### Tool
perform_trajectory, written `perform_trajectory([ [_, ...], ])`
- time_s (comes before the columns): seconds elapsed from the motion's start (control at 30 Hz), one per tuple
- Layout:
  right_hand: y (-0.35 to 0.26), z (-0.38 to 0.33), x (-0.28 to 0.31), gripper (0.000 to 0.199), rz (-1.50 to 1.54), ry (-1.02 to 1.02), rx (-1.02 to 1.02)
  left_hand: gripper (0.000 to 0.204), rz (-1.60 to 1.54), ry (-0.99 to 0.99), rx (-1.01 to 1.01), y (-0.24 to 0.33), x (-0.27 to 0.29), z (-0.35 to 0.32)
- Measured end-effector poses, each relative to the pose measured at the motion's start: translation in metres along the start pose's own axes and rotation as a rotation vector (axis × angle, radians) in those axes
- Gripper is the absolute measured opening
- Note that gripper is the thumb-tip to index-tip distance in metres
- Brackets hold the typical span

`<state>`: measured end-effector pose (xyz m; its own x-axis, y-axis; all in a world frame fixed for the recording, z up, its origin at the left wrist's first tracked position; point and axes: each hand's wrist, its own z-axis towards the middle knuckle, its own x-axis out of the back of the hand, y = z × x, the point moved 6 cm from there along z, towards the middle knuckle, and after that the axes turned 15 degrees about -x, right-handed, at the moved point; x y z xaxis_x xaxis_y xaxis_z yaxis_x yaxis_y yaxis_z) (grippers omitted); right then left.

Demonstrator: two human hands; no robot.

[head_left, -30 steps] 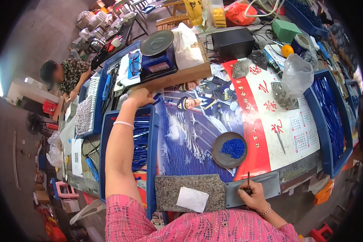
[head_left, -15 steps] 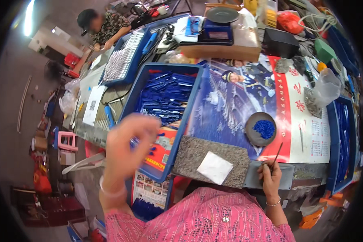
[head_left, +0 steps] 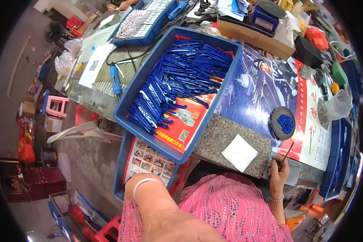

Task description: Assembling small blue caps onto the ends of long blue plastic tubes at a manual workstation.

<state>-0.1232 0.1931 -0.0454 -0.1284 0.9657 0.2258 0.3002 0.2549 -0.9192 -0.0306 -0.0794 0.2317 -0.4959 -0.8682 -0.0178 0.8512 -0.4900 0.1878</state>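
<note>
My right hand (head_left: 277, 171) rests at the table's near edge and pinches a thin dark stick (head_left: 287, 151) that points up toward a dark round dish (head_left: 275, 121) of small blue beads. Left of that hand lies a grey speckled pad (head_left: 218, 137) with a white paper square (head_left: 240, 152) on it. My left forearm, with a white bracelet (head_left: 146, 182), crosses my pink shirt; my left hand (head_left: 130, 189) is bent away over a lower blue tray (head_left: 119, 177), its fingers hidden. A big blue tray (head_left: 127, 101) holds several blue plastic strips (head_left: 181, 76) and a red printed sheet (head_left: 185, 127).
A printed poster (head_left: 254, 92) covers the table. At the far edge stand a cardboard box (head_left: 250, 36) with a scale (head_left: 266, 14), a clear plastic bag (head_left: 339, 105) and another tray of pale parts (head_left: 141, 22). A blue tray (head_left: 336, 161) sits right. A pink stool (head_left: 56, 107) stands left.
My left arm has come back from the far box, lifted, then dropped close to my body. My view has swung left and down. My right hand has kept the stick in place.
</note>
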Motion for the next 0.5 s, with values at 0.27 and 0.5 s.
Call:
perform_trajectory([
  [0.27,0.007,0.008,0.001,0.004,0.101,-0.007,-0.100,0.013,0.749,-0.314,0.143,-0.015,-0.021,-0.015],
  [0.5,0.003,0.007,0.004,0.006,0.172,-0.012,-0.110,0.017,1.009,-0.218,-0.039,-0.016,-0.021,-0.004],
])
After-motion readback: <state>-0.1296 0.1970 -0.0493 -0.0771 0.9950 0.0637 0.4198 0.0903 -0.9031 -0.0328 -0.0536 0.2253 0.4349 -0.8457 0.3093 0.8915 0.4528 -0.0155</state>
